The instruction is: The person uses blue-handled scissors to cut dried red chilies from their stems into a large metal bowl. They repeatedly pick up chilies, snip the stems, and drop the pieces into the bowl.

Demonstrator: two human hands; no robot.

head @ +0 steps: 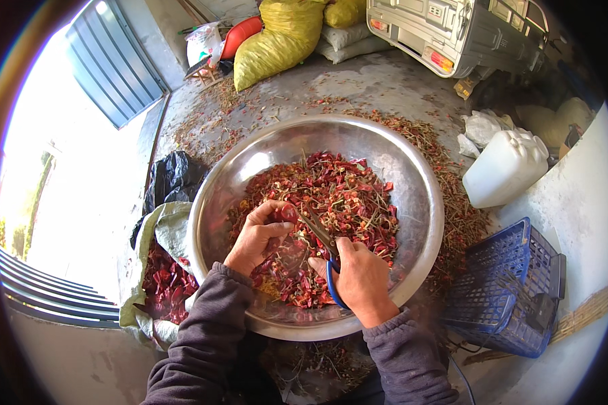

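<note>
Over a wide metal basin, my left hand pinches a dried red chili pepper between thumb and fingers. My right hand grips a pair of scissors with blue handles. Their dark blades point up and left, with the tips close to the held pepper; whether they touch it I cannot tell. Below both hands, the basin holds a heap of cut dried chilies mixed with stems and yellowish seeds. My right fingers hide part of the scissor handles.
An open woven sack of red chilies stands left of the basin, beside black plastic. At right are a blue plastic crate and a white jerrycan. Stem litter covers the floor. Yellow sacks and a cargo vehicle stand behind.
</note>
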